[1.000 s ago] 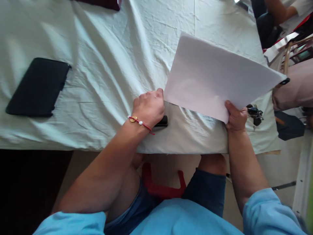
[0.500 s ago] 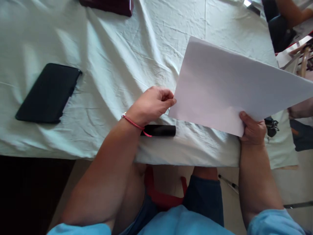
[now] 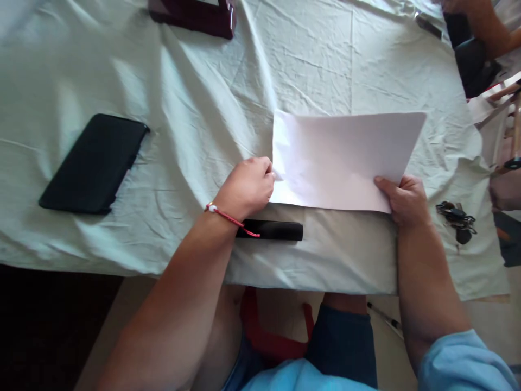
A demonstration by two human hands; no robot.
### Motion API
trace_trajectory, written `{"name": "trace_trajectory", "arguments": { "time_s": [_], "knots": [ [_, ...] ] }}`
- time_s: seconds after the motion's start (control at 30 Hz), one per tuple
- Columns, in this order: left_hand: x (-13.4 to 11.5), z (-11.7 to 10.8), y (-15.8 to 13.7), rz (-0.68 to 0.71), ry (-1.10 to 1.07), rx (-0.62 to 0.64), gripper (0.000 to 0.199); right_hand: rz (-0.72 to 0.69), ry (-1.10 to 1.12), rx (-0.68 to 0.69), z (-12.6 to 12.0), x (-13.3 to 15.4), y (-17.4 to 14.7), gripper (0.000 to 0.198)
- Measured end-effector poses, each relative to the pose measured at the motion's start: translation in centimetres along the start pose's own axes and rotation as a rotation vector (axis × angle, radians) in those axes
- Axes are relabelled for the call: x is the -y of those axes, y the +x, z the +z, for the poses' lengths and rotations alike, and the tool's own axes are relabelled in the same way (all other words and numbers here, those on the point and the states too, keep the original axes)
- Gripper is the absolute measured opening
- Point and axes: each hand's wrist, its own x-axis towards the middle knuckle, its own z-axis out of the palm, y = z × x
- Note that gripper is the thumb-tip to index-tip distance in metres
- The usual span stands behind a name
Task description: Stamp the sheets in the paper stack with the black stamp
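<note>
A white sheet of paper point(image 3: 337, 157) is stretched between my hands above the cloth-covered table, its left side bending slightly upward. My left hand point(image 3: 253, 183) pinches the paper's left edge, fingers closed. At the lower right corner, my right hand point(image 3: 405, 198) grips the sheet with the thumb on top and the other fingers beneath, out of sight. A black oblong object point(image 3: 277, 230) lies just below the paper, partly covered by my left wrist, which wears a red string bracelet point(image 3: 228, 216).
A black tablet-like case point(image 3: 93, 163) rests on the pale tablecloth point(image 3: 195, 136) at left. A dark maroon box point(image 3: 195, 15) stands at the far side. Keys point(image 3: 456, 217) lie right of my right hand. Another person's arm point(image 3: 486, 27) shows at upper right.
The paper has swung from a tilted, raised position to a lower, more level one, its right end coming in leftward. My right hand has shifted slightly left and up, uncovering the keys.
</note>
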Motion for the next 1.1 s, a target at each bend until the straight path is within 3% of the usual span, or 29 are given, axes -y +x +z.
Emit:
{"name": "trace_trajectory", "arguments": {
  "time_s": [0.1, 0.23, 0.37, 0.47, 0.67, 0.73, 0.87, 1.1],
  "knots": [
    [0.7, 0.2, 0.1, -0.010, -0.057, -0.008, 0.032, -0.022, 0.005, -0.046, 0.2, -0.9, -0.4, 0.039],
    [1.6, 0.4, -0.1, -0.074, -0.401, 0.009, 0.006, -0.064, 0.055, -0.117, -0.9, -1.0, -0.5, 0.037],
    [2.2, 0.6, -0.2, -0.063, -0.569, 0.025, 0.020, -0.084, 0.071, -0.135, -1.1, -1.1, -0.4, 0.035],
    [2.3, 0.7, -0.3, -0.024, -0.570, 0.033, 0.007, -0.125, 0.094, -0.149, -0.9, -1.4, -0.4, 0.042],
    [1.9, 0.9, -0.7, -0.027, -0.657, -0.046, 0.039, -0.165, 0.092, -0.171, -0.8, -1.9, 0.0, 0.061],
    [1.9, 0.9, -0.8, -0.018, -0.708, -0.013, 0.036, -0.168, 0.106, -0.174, -0.9, -2.0, 0.2, 0.064],
    [2.1, 1.0, -0.7, -0.014, -0.731, 0.115, 0.011, -0.167, 0.142, -0.175, -0.9, -2.1, 0.5, 0.064],
    [1.5, 0.7, -0.6, -0.111, -0.671, 0.065, 0.028, -0.182, 0.164, -0.176, -0.8, -2.1, 0.5, 0.061]
  ]
}}
